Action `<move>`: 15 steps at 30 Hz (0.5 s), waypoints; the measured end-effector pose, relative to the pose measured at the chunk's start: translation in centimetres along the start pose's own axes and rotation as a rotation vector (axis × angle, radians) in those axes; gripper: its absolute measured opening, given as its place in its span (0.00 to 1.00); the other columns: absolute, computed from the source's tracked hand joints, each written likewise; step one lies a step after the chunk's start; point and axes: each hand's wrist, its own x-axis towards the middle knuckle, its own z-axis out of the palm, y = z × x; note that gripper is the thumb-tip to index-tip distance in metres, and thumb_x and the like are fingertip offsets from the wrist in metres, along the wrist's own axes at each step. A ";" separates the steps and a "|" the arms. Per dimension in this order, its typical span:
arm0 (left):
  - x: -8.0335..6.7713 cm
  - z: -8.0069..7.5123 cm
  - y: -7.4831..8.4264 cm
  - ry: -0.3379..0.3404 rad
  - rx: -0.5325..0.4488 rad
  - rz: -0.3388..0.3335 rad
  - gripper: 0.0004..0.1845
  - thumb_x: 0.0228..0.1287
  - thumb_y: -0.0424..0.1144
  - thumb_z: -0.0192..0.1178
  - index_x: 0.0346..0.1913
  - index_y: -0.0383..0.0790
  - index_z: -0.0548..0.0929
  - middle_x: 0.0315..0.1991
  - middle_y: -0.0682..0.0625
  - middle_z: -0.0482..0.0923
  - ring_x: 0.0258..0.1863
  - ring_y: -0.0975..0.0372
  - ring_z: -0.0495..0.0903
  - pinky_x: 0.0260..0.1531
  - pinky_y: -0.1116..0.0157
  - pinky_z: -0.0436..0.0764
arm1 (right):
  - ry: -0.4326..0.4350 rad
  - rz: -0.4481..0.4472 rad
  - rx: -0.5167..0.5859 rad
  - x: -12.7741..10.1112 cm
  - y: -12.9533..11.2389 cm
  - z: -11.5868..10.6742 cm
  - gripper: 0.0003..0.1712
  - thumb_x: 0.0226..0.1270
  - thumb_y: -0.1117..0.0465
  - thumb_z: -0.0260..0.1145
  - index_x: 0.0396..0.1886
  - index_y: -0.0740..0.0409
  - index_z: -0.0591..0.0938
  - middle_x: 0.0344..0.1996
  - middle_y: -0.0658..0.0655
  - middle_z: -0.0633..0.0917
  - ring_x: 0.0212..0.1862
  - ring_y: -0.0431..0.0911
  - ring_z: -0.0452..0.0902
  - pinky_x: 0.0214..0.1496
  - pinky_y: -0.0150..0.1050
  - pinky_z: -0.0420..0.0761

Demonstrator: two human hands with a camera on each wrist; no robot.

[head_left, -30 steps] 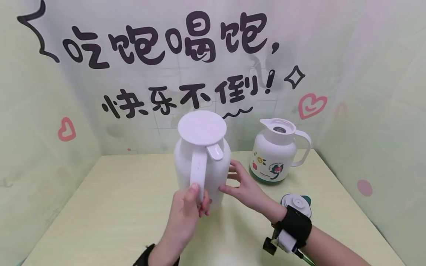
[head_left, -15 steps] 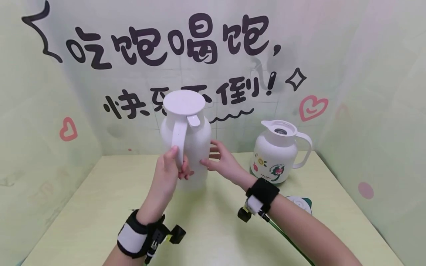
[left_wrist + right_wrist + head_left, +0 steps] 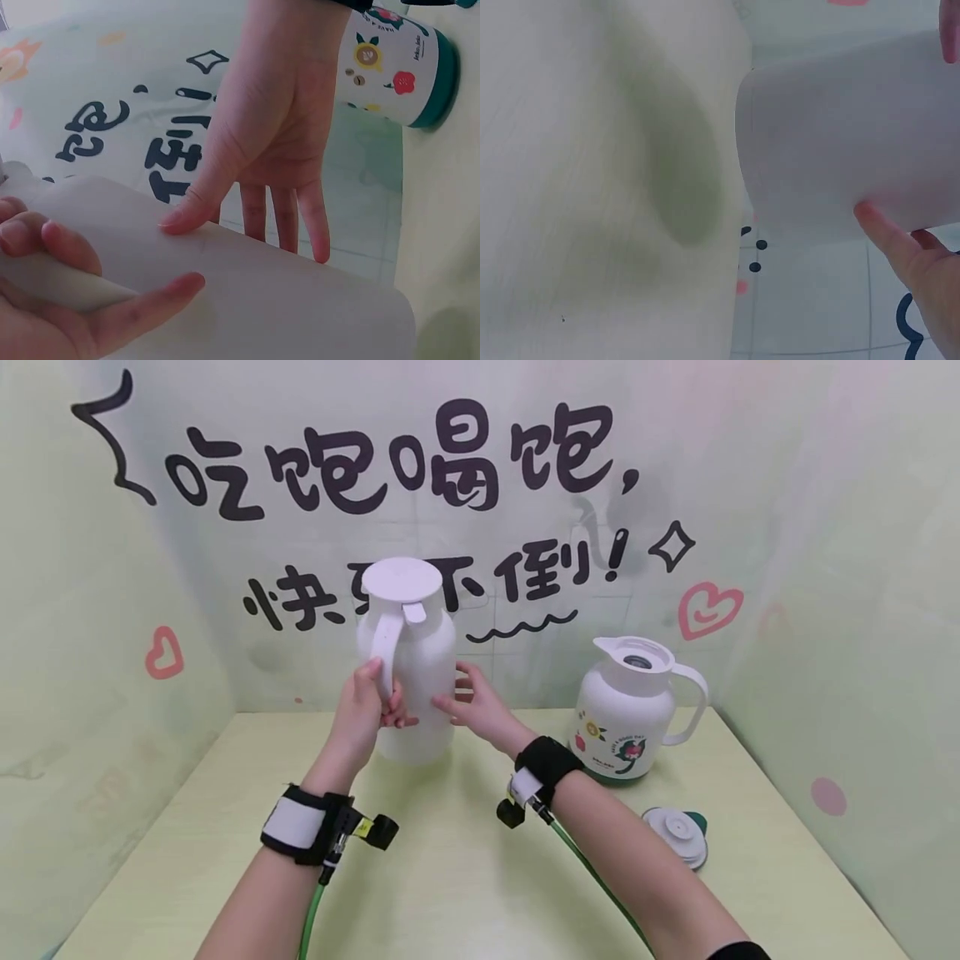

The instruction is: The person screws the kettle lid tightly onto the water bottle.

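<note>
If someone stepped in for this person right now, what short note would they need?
Left hand: grips the handle of the plain white jug, which is lifted off the table, lid on.
Right hand: straight fingers rest flat against the jug's side, steadying it.
Flowered jug: stands on the table at right, top open; its lid lies in front of it.
Done: plain jug picked up.
Left: it is not yet set down or tipped; the flowered jug is still uncapped.
</note>
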 end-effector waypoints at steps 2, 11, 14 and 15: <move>0.6 -0.3 -0.7 -0.008 0.001 -0.019 0.29 0.74 0.52 0.28 0.19 0.37 0.64 0.14 0.50 0.63 0.14 0.60 0.65 0.33 0.53 0.81 | 0.001 0.004 0.002 0.6 0.5 0.2 0.43 0.66 0.58 0.67 0.73 0.55 0.54 0.64 0.67 0.66 0.62 0.59 0.68 0.51 0.47 0.78; 2.2 -1.2 -3.5 -0.018 -0.028 -0.128 0.28 0.76 0.50 0.26 0.21 0.37 0.64 0.15 0.49 0.63 0.15 0.60 0.66 0.36 0.53 0.81 | 0.006 0.059 0.010 2.6 3.1 0.8 0.42 0.66 0.58 0.66 0.73 0.57 0.54 0.63 0.68 0.67 0.62 0.59 0.68 0.52 0.50 0.77; 2.6 -1.4 -4.1 -0.012 -0.016 -0.141 0.29 0.76 0.51 0.27 0.21 0.37 0.64 0.15 0.49 0.63 0.16 0.60 0.66 0.36 0.54 0.82 | 0.010 0.056 0.022 3.1 3.7 1.0 0.42 0.66 0.58 0.66 0.73 0.58 0.54 0.63 0.68 0.67 0.62 0.59 0.68 0.52 0.49 0.77; 2.7 -1.5 -4.3 -0.010 -0.015 -0.144 0.29 0.76 0.51 0.27 0.21 0.37 0.64 0.15 0.49 0.63 0.16 0.60 0.66 0.36 0.54 0.82 | 0.009 0.052 0.026 3.3 4.0 1.1 0.42 0.66 0.58 0.66 0.73 0.58 0.54 0.63 0.68 0.66 0.62 0.59 0.68 0.52 0.49 0.77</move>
